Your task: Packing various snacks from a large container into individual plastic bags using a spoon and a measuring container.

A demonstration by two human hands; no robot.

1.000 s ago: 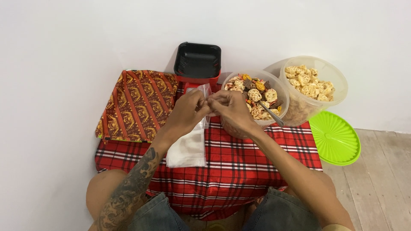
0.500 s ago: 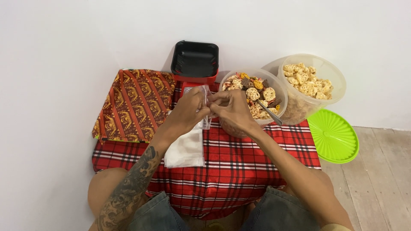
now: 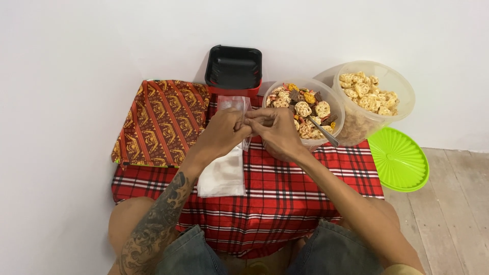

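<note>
- the left hand (image 3: 224,133) and the right hand (image 3: 277,133) meet over the red plaid cloth (image 3: 285,193), fingertips all but touching at the middle.
- between them they hold a small clear plastic bag (image 3: 233,104); both grips are closed on it, each hand pinching the bag's near end with thumb and fingers.
- the bag stands nearly upright, its long axis running away from the person, its far end pointing toward the black tray (image 3: 233,66) at the wall.
- the bag is thin and see-through, so i cannot tell whether its mouth is open or where exactly its edges lie.
- just beneath the left hand a flat stack of clear bags (image 3: 223,175) lies on the cloth, long axis running from the person toward the wall.
- to the right of the hands sits a clear bowl of mixed snacks (image 3: 305,109), holding flower-shaped crackers and dark pieces; the right hand's knuckles are just beside its rim.
- a metal spoon (image 3: 322,131) rests in that bowl, handle slanting toward the near right.
- farther right a larger clear tub of pale crackers (image 3: 371,94) touches the bowl.
- a green lid (image 3: 400,159) lies on the wooden floor beside the cloth.
- left of the hands a folded orange patterned cloth (image 3: 162,122) lies partly on the plaid.
</note>
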